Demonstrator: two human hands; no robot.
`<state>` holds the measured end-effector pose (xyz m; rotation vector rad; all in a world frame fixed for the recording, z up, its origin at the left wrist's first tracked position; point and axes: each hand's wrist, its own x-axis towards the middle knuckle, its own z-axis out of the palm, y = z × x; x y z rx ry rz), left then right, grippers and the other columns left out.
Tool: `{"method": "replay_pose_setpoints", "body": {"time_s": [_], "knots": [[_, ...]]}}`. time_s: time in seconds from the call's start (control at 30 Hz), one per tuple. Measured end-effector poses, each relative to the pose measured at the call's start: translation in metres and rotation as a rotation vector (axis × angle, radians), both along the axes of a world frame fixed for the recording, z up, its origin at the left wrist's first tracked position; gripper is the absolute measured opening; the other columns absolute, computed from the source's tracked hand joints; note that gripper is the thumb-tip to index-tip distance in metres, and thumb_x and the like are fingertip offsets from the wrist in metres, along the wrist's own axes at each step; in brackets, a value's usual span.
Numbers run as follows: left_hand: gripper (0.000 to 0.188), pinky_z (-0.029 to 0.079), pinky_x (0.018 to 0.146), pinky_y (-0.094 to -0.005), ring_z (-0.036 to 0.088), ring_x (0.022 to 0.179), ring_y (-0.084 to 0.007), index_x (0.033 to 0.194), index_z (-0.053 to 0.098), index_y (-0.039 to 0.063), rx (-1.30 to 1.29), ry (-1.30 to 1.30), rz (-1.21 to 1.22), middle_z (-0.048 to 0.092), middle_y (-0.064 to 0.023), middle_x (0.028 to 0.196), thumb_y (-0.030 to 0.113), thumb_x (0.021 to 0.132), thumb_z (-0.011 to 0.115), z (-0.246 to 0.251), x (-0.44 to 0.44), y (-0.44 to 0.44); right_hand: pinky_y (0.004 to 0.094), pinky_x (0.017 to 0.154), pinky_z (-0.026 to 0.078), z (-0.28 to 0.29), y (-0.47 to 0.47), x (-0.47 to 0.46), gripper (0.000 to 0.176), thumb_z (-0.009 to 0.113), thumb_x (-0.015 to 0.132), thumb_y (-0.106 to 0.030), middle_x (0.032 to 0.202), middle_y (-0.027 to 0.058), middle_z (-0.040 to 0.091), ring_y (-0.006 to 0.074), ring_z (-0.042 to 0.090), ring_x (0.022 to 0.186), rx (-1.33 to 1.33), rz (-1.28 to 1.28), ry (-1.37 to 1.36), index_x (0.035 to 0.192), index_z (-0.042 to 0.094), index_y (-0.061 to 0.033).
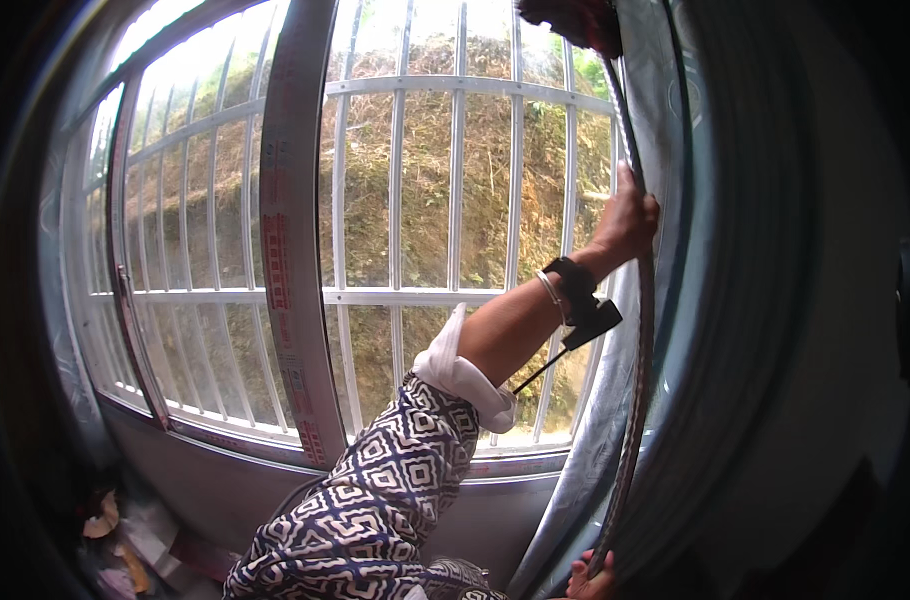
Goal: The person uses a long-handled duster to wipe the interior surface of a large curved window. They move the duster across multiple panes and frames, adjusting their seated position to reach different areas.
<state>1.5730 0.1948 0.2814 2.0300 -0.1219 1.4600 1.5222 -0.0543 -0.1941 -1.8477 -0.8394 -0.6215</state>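
Observation:
A long slender pole (641, 315) with a twisted-looking surface runs up along the right side of the window. At its top is a dark reddish head (575, 22), partly cut off by the frame edge; its exact kind is unclear. My left hand (629, 217), raised at the end of an outstretched arm, grips the pole in its upper part. Low down, at the bottom edge of the picture, my right hand (591, 576) is closed around the same pole. A black strapped device (575, 289) and a metal bangle (552, 296) sit on my left wrist.
Ahead is a sliding window (297, 225) with film-covered frames. Beyond its glass stand white metal bars (455, 187) and an earthen slope (425, 165). A pale curtain (586, 450) hangs beside the pole. Loose papers and scraps (136, 540) lie at the lower left.

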Motion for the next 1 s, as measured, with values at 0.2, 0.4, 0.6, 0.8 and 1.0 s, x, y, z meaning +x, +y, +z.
{"method": "replay_pose_setpoints", "body": {"time_s": [0.2, 0.4, 0.6, 0.8, 1.0], "knots": [[0.073, 0.046, 0.051, -0.0281, 0.052, 0.059, -0.0133, 0.141, -0.007, -0.006, -0.060, 0.056, -0.434, 0.054, -0.0067, 0.073, 0.011, 0.095, 0.047, -0.190, -0.036, -0.024, 0.0435, 0.059, 0.047, -0.108, -0.093, -0.026, 0.025, 0.060, 0.089, -0.025, 0.076, 0.0204, 0.065, 0.0369, 0.062, 0.068, -0.353, 0.002, 0.524, 0.105, 0.065, -0.0078], [0.053, 0.034, 0.104, -0.0408, 0.063, 0.091, -0.0153, 0.123, -0.006, 0.002, -0.325, 0.596, -0.729, 0.056, -0.0080, 0.098, 0.015, 0.101, 0.041, -0.405, -0.187, -0.095, 0.0407, 0.064, 0.049, -0.160, -0.149, -0.049, 0.022, 0.058, 0.089, -0.019, 0.079, 0.0178, 0.066, 0.0309, 0.063, 0.072, -0.458, -0.006, 0.757, 0.105, 0.067, -0.0068], [0.068, 0.031, 0.104, -0.0395, 0.049, 0.104, -0.0239, 0.135, -0.014, -0.002, -0.091, 0.307, -0.547, 0.043, -0.0183, 0.110, 0.015, 0.099, 0.042, -0.308, -0.131, -0.039, 0.0379, 0.069, 0.050, -0.104, -0.132, -0.043, 0.021, 0.057, 0.089, -0.013, 0.083, 0.0151, 0.068, 0.0249, 0.064, 0.075, -0.402, 0.136, 0.671, 0.105, 0.068, -0.0057], [0.066, 0.050, 0.077, -0.0465, 0.060, 0.081, -0.0375, 0.144, 0.013, -0.007, -0.173, -0.033, -0.163, 0.060, -0.0249, 0.094, 0.018, 0.093, 0.046, -0.037, -0.085, 0.028, 0.0377, 0.070, 0.050, 0.008, 0.006, -0.057, 0.018, 0.058, 0.091, -0.014, 0.083, 0.0160, 0.068, 0.0238, 0.065, 0.075, -0.191, 0.518, 0.358, 0.102, 0.067, -0.0035], [0.072, 0.050, 0.068, -0.0366, 0.059, 0.070, -0.0256, 0.142, -0.009, -0.001, -0.230, 0.173, -0.385, 0.059, -0.0172, 0.087, 0.019, 0.097, 0.043, -0.200, -0.101, 0.002, 0.0381, 0.070, 0.050, 0.065, 0.067, -0.061, 0.018, 0.059, 0.091, -0.016, 0.082, 0.0160, 0.067, 0.0243, 0.064, 0.074, -0.197, 0.718, 0.193, 0.102, 0.067, -0.0036]]}}
